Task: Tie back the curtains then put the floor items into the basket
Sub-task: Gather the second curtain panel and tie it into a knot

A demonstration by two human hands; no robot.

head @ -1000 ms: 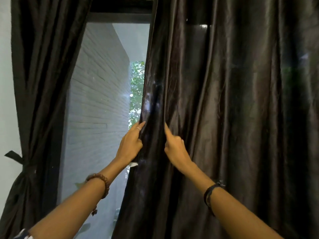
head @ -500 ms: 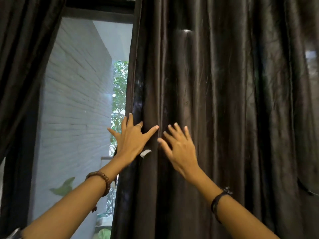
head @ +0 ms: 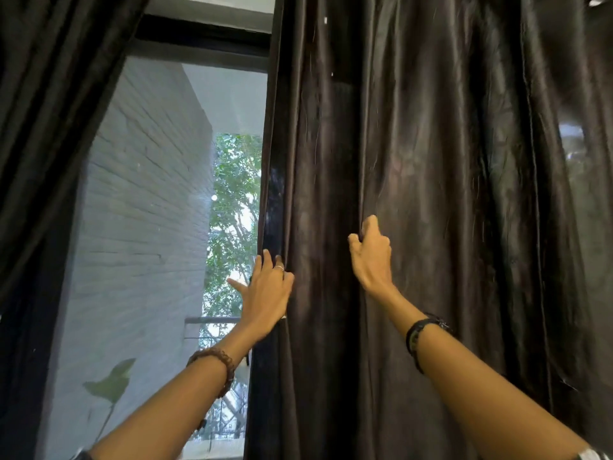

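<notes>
A dark, shiny right curtain point(head: 447, 194) hangs full length and fills the middle and right of the head view. My left hand point(head: 267, 293) lies on its inner edge with the fingers hooked around that edge and the thumb spread toward the window. My right hand point(head: 371, 257) is further right and a little higher, its fingers curled into a fold of the same curtain. A second dark left curtain point(head: 49, 127) is drawn aside at the left. No basket or floor items are in view.
Between the curtains is a window point(head: 166, 227) with a black frame. Outside it are a white brick wall and green trees. A railing shows low behind my left wrist.
Both hands went from flat, spread fingers on the curtain to curling into it. My right hand moved right and up, widening the gap between the hands. The view tilted upward.
</notes>
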